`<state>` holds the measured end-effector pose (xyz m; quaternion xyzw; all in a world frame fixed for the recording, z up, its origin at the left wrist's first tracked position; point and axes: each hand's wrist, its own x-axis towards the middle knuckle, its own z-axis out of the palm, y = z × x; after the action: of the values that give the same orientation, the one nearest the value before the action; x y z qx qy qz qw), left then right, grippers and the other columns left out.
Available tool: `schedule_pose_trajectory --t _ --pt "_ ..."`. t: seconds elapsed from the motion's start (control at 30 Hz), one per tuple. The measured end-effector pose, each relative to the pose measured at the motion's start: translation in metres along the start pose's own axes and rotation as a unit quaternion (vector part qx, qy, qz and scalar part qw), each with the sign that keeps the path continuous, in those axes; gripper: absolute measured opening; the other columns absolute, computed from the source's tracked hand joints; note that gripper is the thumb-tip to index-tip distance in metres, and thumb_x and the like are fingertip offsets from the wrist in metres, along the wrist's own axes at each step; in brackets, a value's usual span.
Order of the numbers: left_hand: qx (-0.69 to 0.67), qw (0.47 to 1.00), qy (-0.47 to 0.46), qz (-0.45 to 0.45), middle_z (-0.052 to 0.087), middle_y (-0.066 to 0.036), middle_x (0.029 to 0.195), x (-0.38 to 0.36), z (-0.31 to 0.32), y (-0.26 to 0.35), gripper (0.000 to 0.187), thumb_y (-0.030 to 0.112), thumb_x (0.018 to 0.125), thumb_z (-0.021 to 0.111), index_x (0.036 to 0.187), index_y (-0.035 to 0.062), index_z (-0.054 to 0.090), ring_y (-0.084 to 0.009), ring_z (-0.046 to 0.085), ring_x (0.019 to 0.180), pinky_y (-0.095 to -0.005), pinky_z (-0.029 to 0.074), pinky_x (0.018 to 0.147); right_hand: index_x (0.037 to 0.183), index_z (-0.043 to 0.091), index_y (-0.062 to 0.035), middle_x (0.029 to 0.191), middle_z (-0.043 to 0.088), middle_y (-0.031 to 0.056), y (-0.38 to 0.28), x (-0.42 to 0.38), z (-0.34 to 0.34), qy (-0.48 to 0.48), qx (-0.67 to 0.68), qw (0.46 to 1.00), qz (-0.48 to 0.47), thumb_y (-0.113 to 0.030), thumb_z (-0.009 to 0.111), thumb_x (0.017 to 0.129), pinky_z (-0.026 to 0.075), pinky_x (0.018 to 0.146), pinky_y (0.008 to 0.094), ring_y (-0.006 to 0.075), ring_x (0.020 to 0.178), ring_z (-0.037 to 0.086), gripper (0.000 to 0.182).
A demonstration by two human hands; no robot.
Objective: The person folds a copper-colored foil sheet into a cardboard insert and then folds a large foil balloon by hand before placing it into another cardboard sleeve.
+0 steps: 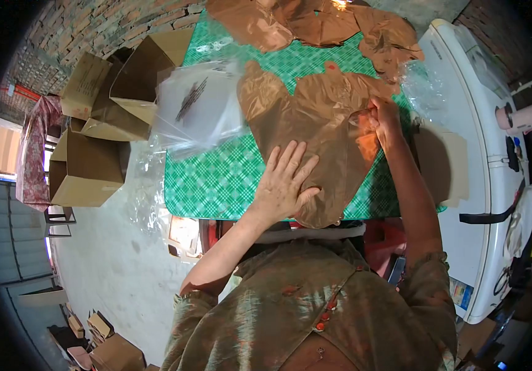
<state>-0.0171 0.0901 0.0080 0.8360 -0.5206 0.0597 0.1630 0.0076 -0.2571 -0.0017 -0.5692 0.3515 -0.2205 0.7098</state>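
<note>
A thin, shiny brown garment-like piece (pixel 321 136) lies spread over the green checked tablecloth (pixel 210 185), its near end reaching the table's front edge. My left hand (pixel 286 179) rests flat on its lower left part, fingers spread. At its right side, my right hand (pixel 382 120) is closed on the edge of the brown piece, where the material is lifted and catches orange light. Left of it lies a stack of clear plastic bags (pixel 198 108) with dark print on top.
More brown pieces (pixel 321 28) are heaped at the table's far end. Crumpled clear plastic (pixel 423 86) lies at the right edge. Open cardboard boxes (pixel 102 123) stand on the left, and a white refrigerator (pixel 464 247) is on the right.
</note>
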Motion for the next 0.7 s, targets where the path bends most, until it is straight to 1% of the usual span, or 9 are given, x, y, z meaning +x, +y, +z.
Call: schedule_pose_trajectory --t 0.1,0.2,0.3,0.4,0.47,0.53,0.6,0.63,0.7 --pt "0.002 1.000 0.001 0.002 0.036 -0.019 0.164 0.000 0.000 -0.001 0.070 0.056 0.100 0.055 0.155 0.0142 0.047 -0.0380 0.029 0.154 -0.0551 0.022 0.126 0.084 0.053 -0.0047 0.056 0.043 -0.0012 0.003 0.000 -0.010 -0.037 0.028 0.999 -0.008 -0.008 0.065 0.094 0.029 0.036 0.0269 0.0082 0.040 0.041 0.017" --pt "0.001 1.000 0.000 0.000 0.036 -0.018 0.163 0.000 0.000 0.000 0.070 0.056 0.100 0.055 0.155 0.0141 0.047 -0.0391 0.029 0.153 -0.0556 0.022 0.125 0.084 0.054 -0.0058 0.057 0.046 -0.0005 0.005 0.001 -0.011 -0.014 0.041 0.999 -0.022 -0.010 0.066 0.094 0.029 0.036 0.0264 0.0091 0.040 0.042 0.017" --pt "0.001 1.000 -0.001 -0.002 0.036 -0.018 0.164 0.001 -0.001 0.001 0.069 0.056 0.100 0.055 0.154 0.0147 0.048 -0.0409 0.028 0.153 -0.0560 0.023 0.125 0.079 0.058 -0.0073 0.063 0.051 0.0002 0.004 -0.002 -0.015 -0.006 0.026 0.998 -0.064 -0.012 0.066 0.095 0.030 0.038 0.0245 0.0079 0.045 0.045 0.018" --pt "0.002 1.000 -0.004 -0.003 0.036 -0.016 0.164 0.001 -0.002 0.001 0.069 0.056 0.100 0.055 0.155 0.0156 0.048 -0.0427 0.027 0.153 -0.0560 0.023 0.125 0.093 0.061 -0.0041 0.070 0.057 0.0030 0.000 -0.005 -0.024 0.008 -0.018 0.996 -0.088 -0.012 0.068 0.094 0.032 0.037 0.0254 0.0079 0.048 0.048 0.010" --pt "0.003 1.000 -0.008 -0.002 0.035 -0.015 0.165 0.001 -0.001 0.000 0.069 0.056 0.100 0.055 0.156 0.0166 0.047 -0.0444 0.026 0.153 -0.0565 0.023 0.125 0.113 0.058 -0.0004 0.077 0.061 0.0061 0.004 -0.014 -0.016 0.092 -0.018 0.986 -0.137 -0.011 0.068 0.093 0.037 0.040 0.0258 0.0096 0.053 0.054 0.025" --pt "0.001 1.000 -0.008 0.000 0.034 -0.015 0.165 0.001 0.000 0.000 0.069 0.056 0.100 0.055 0.156 0.0167 0.047 -0.0445 0.026 0.153 -0.0569 0.022 0.125 0.144 0.041 0.0027 0.093 0.066 0.0104 0.013 -0.010 -0.020 0.107 -0.044 0.973 -0.199 -0.013 0.069 0.094 0.050 0.053 0.0281 0.0132 0.073 0.063 0.060" --pt "-0.007 1.000 -0.001 0.000 0.035 -0.015 0.165 0.001 0.000 0.000 0.068 0.054 0.098 0.058 0.155 0.0172 0.049 -0.0448 0.027 0.153 -0.0570 0.023 0.124 0.141 0.040 0.0036 0.102 0.063 0.0141 0.019 -0.008 -0.029 0.133 -0.159 0.935 -0.289 -0.014 0.068 0.094 0.054 0.066 0.0334 0.0183 0.079 0.063 0.057" --pt "-0.006 1.000 -0.004 0.001 0.035 -0.015 0.165 0.001 -0.001 0.000 0.068 0.055 0.099 0.057 0.155 0.0173 0.048 -0.0447 0.026 0.153 -0.0574 0.023 0.124 0.140 0.040 0.0041 0.107 0.061 0.0160 0.020 -0.008 -0.031 0.144 -0.215 0.908 -0.331 -0.015 0.068 0.095 0.056 0.073 0.0361 0.0208 0.082 0.063 0.056" --pt "-0.004 1.000 -0.010 0.002 0.033 -0.014 0.166 0.000 -0.001 0.000 0.068 0.055 0.100 0.055 0.157 0.0173 0.046 -0.0445 0.025 0.154 -0.0581 0.023 0.124 0.137 0.045 0.0053 0.104 0.061 0.0153 0.025 0.002 -0.034 0.144 -0.245 0.863 -0.419 -0.015 0.067 0.095 0.055 0.076 0.0370 0.0227 0.083 0.063 0.051"
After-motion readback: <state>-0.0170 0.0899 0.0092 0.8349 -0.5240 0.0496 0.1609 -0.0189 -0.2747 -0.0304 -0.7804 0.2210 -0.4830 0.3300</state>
